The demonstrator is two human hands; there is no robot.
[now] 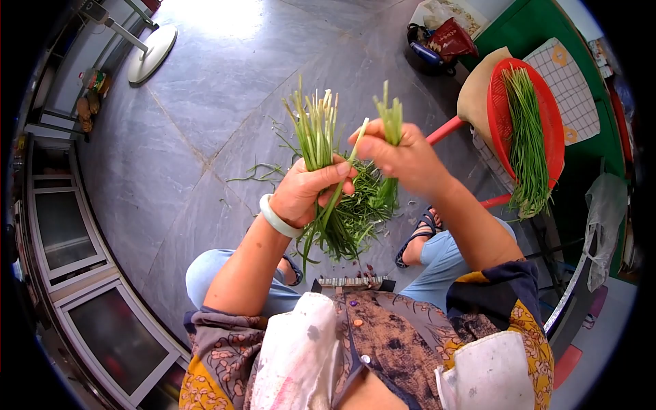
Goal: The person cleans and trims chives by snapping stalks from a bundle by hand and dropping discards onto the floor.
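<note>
My left hand (305, 188), a pale bangle on its wrist, is closed around a bunch of chives (316, 130), pale stem ends up and green leaves hanging below. My right hand (404, 160), slightly blurred, grips a smaller bunch of chives (391, 117). Its thumb and fingertips also pinch a single pale stalk (358, 139), which slants down to the fingers of my left hand. Beneath both hands, a loose heap of green trimmings (362, 212) lies on the grey floor. At the right, more chives (525, 137) lie in a red plastic basket (555, 130).
The basket rests on a stool with red legs (445, 130). Beyond it stands a green surface with a checked cloth (564, 89). A dark container with bags (444, 48) is at the back right. Glass-fronted cabinets (116, 335) line the left, near a round white stand base (152, 55).
</note>
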